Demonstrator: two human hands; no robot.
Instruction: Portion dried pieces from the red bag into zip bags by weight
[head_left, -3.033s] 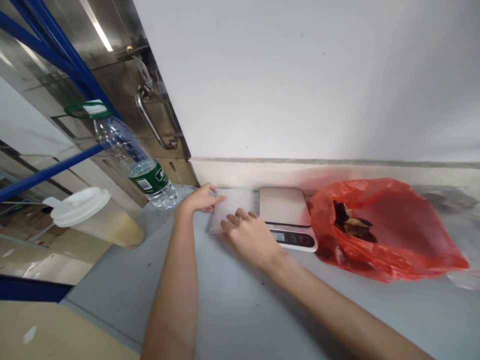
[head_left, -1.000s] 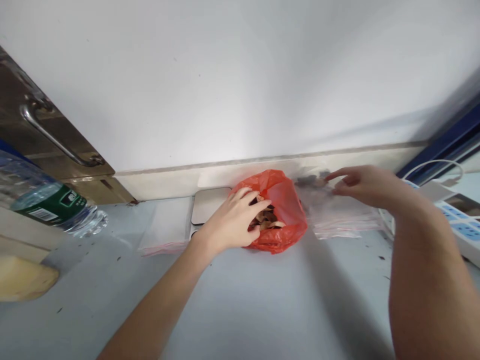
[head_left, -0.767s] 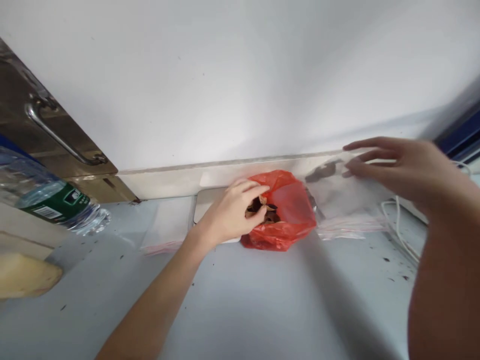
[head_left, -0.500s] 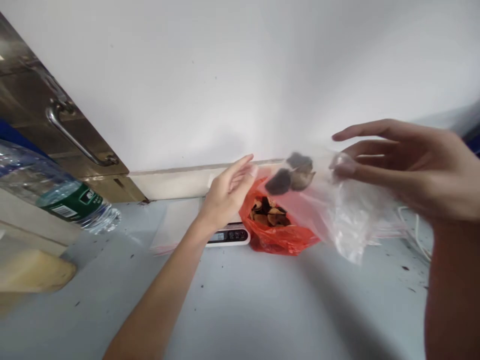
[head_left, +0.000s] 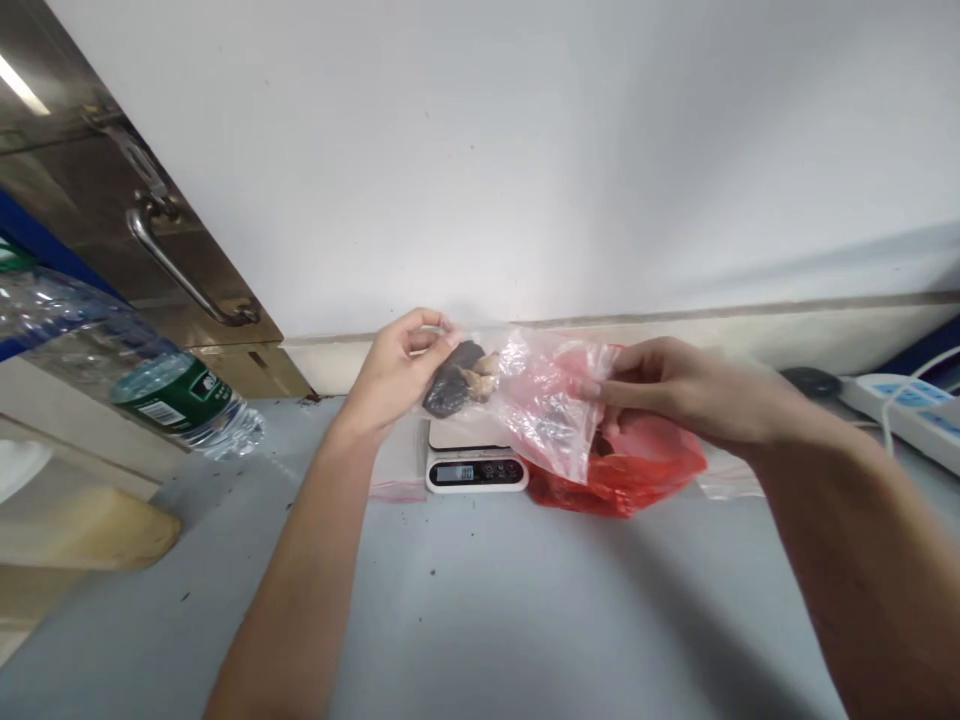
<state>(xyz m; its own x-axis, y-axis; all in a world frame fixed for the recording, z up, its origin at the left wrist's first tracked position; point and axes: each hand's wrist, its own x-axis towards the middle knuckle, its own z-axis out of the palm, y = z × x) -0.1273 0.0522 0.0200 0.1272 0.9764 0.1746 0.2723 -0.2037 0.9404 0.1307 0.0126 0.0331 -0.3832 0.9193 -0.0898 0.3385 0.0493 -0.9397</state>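
Observation:
A clear plastic zip bag (head_left: 540, 385) is stretched between my two hands, above a small white digital scale (head_left: 480, 475). Several dark and tan dried pieces (head_left: 454, 385) lie in its left end. My left hand (head_left: 401, 370) is closed on that end, thumb and fingers pinching the plastic. At the other end, my right hand (head_left: 652, 385) pinches the bag's edge between thumb and fingers. The scale's display reads what looks like zero. Beside the scale, partly behind the zip bag and my right hand, sits a red plastic bag (head_left: 630, 480), its contents mostly hidden.
A large water bottle (head_left: 172, 390) with a green label is at the left, near a tub of yellowish stuff (head_left: 112, 525). Flat plastic bags (head_left: 397, 490) lie beside the scale. A white power strip (head_left: 911, 400) with a cable is at the far right. A wall (head_left: 525, 180) rises behind.
The zip bag has moved left, from over the red bag to over the scale. My left hand, earlier apart from it, now grips its filled end. My right hand has moved left with it.

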